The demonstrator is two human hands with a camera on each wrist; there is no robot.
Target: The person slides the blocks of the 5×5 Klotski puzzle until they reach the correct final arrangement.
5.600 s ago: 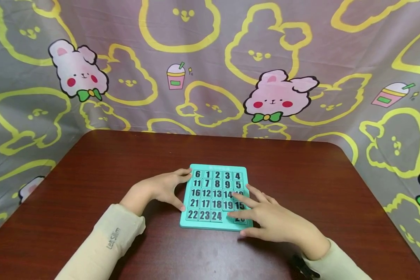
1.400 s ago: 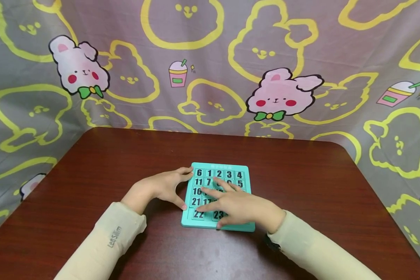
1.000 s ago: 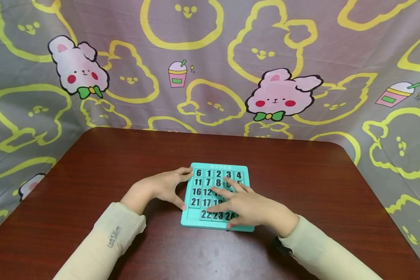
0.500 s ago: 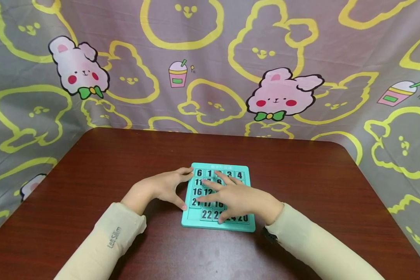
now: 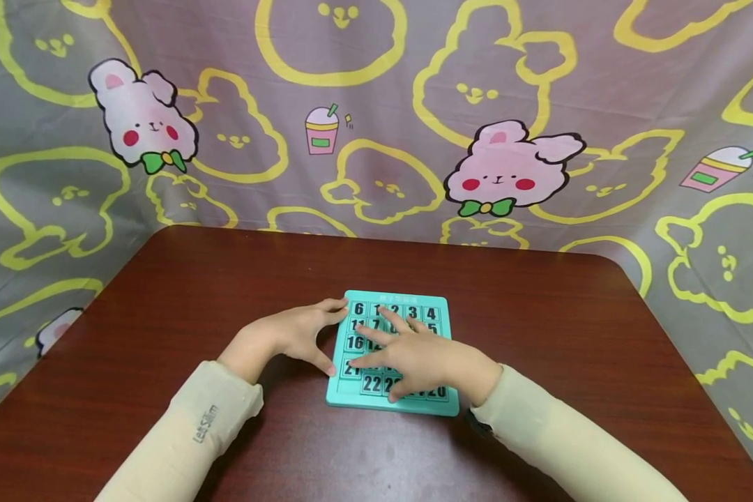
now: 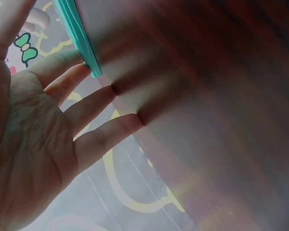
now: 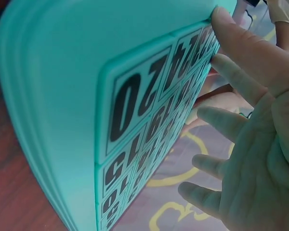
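Note:
A turquoise number slide puzzle (image 5: 392,406) lies flat on the table, its black-numbered tiles in rows. My left hand (image 5: 291,333) touches its left edge with the thumb near the bottom and a fingertip near the top; in the left wrist view the fingers (image 6: 94,139) are spread and nearly straight. Over the tiles is my right hand (image 5: 423,357), fingers spread, index fingertip on the 21 tile (image 5: 352,369). That tile sits slightly below its row, above a vacant bottom-left slot. Tile 20 (image 7: 137,94) is at the bottom-right corner. My right hand hides several middle tiles.
The dark red-brown wooden table (image 5: 238,265) extends around the puzzle. A grey curtain (image 5: 376,104) with yellow outlines and cartoon rabbits hangs behind and at both sides. A dark band (image 5: 480,422) shows under the right cuff.
Tiles 22, 23 and 24 slid one place right along the bottom row, leaving the left slot vacant. My right hand moved left, and the 21 tile has shifted slightly down. The left hand stayed.

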